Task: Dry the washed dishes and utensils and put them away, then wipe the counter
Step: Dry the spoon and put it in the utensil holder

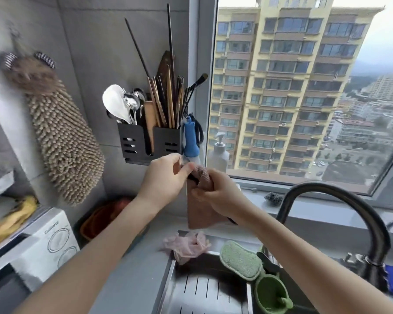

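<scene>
My left hand [162, 180] pinches the shiny bowl end of a metal spoon [183, 160] just below the wall rack. My right hand [216, 192] grips a brown-pink dish cloth [201, 211] wrapped round the rest of the spoon, whose handle is hidden inside the cloth. The cloth's loose end hangs down over the counter. The black utensil rack [150, 141] on the wall holds spoons, a white rice paddle [115, 103] and several chopsticks [166, 103].
A sink [204, 288] lies below with a green scrub pad [239, 260], a green cup and a crumpled pink glove [187, 244] on its rim. A dark faucet [340, 207] arches at right. A microwave [32, 252] stands left, a soap bottle [218, 152] on the sill.
</scene>
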### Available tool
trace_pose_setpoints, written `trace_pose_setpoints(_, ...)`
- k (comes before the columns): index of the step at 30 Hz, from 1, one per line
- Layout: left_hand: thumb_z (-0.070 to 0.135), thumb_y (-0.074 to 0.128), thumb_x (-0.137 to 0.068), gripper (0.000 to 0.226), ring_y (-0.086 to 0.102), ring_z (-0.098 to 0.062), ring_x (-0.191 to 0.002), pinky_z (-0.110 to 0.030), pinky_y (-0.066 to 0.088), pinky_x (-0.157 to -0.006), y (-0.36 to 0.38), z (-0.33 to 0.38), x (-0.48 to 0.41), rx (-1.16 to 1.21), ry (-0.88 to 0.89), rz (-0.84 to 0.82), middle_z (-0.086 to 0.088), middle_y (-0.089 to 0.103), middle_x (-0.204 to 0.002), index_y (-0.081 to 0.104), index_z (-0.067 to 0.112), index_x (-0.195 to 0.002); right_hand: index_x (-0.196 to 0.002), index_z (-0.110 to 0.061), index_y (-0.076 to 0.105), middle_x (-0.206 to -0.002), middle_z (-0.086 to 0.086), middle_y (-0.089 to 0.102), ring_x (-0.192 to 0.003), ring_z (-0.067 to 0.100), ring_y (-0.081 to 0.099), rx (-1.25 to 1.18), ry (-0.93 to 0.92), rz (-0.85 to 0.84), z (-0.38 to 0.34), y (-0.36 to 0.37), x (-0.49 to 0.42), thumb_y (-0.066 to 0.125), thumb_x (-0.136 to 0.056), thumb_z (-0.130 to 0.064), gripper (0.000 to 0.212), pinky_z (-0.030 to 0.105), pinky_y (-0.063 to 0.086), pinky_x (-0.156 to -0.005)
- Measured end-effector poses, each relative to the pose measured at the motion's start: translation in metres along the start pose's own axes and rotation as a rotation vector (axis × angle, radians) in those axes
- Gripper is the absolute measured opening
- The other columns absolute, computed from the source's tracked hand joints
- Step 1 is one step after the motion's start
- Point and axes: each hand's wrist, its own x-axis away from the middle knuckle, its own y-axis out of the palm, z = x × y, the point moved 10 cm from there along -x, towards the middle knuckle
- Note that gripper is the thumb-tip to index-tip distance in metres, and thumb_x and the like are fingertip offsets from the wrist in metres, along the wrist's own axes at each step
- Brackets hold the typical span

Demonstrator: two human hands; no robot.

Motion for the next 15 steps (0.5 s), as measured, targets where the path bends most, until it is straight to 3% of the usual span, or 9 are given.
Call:
trace_pose_setpoints(2, 0.024, 0.060, -0.089, 0.024, 0.055, -0.013, -0.059, -0.024, 0.045, -0.059, -0.015, 0.001, -0.012, 0.055, 0.057, 0.078, 0.004, 0.059, -0.060, 0.058, 0.013, -0.069, -0.096, -0.019, 0.059, -0.090, 0.001, 0.066, -0.087, 0.023, 0.062, 0.084, -0.080, 0.002, -0.024, 0.004, -0.011, 0.066, -0.078, -0.021, 0.019, 0.047, 0.050, -0.082)
trace_pose_setpoints(4, 0.019, 0.062, -0.088, 0.021, 0.053, -0.003, -0.053, -0.016, 0.043, -0.054, -0.036, -0.003, -0.024, 0.095, 0.067, 0.152, 0.010, 0.058, -0.056, 0.060, 0.017, -0.067, -0.097, -0.017, 0.059, -0.089, -0.002, 0.065, -0.086, 0.019, 0.061, 0.054, -0.146, 0.007, -0.046, 0.004, -0.022, 0.067, -0.080, -0.021, 0.020, 0.045, 0.050, -0.082)
trace_pose_setpoints(6, 0.017, 0.063, -0.087, 0.021, 0.054, 0.000, -0.045, -0.023, 0.046, -0.053, -0.059, -0.017, -0.040, 0.205, 0.017, 0.210, 0.011, 0.059, -0.049, 0.065, 0.022, -0.066, -0.097, -0.014, 0.060, -0.085, -0.001, 0.064, -0.082, 0.015, 0.060, -0.015, -0.156, -0.020, -0.055, 0.004, -0.031, 0.068, -0.081, -0.019, 0.018, 0.038, 0.050, -0.080)
trace_pose_setpoints(10, 0.015, 0.063, -0.086, 0.028, 0.051, -0.003, -0.036, -0.023, 0.040, -0.051, -0.108, -0.040, -0.072, 0.268, -0.022, 0.359, 0.007, 0.059, -0.044, 0.063, 0.029, -0.062, -0.089, -0.016, 0.060, -0.078, -0.004, 0.061, -0.069, -0.003, 0.055, -0.129, -0.135, -0.060, -0.066, 0.001, -0.045, 0.065, -0.084, -0.005, 0.013, 0.012, 0.046, -0.066)
trace_pose_setpoints(12, 0.017, 0.063, -0.086, 0.024, 0.053, -0.007, -0.038, -0.028, 0.048, -0.053, -0.136, -0.049, -0.085, 0.275, -0.021, 0.474, 0.003, 0.061, -0.049, 0.064, 0.024, -0.063, -0.085, -0.022, 0.058, -0.078, -0.007, 0.061, -0.071, -0.001, 0.056, -0.102, -0.112, -0.012, -0.067, -0.008, -0.057, 0.065, -0.085, -0.007, 0.016, 0.014, 0.046, -0.067)
trace_pose_setpoints(15, 0.024, 0.058, -0.081, 0.016, 0.063, -0.028, -0.053, -0.046, 0.056, -0.061, -0.183, -0.067, -0.100, 0.258, -0.037, 0.665, -0.006, 0.065, -0.061, 0.067, 0.014, -0.072, -0.095, -0.021, 0.060, -0.088, -0.004, 0.065, -0.083, 0.012, 0.061, -0.039, -0.031, 0.101, -0.049, -0.027, -0.068, 0.066, -0.085, -0.011, 0.015, 0.029, 0.052, -0.077)
